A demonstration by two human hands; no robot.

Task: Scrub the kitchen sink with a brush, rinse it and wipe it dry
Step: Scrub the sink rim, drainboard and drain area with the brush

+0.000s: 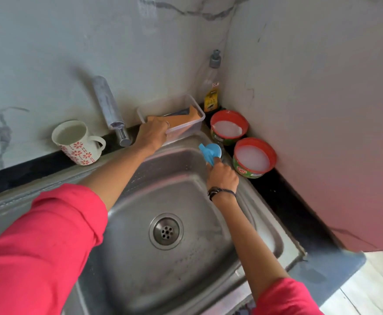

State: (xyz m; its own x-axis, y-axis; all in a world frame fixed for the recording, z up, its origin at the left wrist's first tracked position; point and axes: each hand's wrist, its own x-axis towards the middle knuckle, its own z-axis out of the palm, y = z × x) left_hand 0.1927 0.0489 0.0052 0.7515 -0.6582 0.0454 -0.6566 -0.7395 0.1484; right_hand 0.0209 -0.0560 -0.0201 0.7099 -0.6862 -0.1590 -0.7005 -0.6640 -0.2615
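Note:
A square steel sink with a round drain fills the lower middle. My right hand is closed around a blue-handled brush, held against the sink's far right rim. My left hand reaches to the back rim and grips the near edge of a clear plastic container that holds an orange sponge and a dark item. The brush's bristles are hidden behind its blue head. A tap slopes down from the wall just left of my left hand.
A flowered mug full of water stands on the black ledge at the left. Two red-rimmed tubs of white soap sit on the right ledge, with a clear dish-soap bottle in the corner. Marble walls close in behind and on the right.

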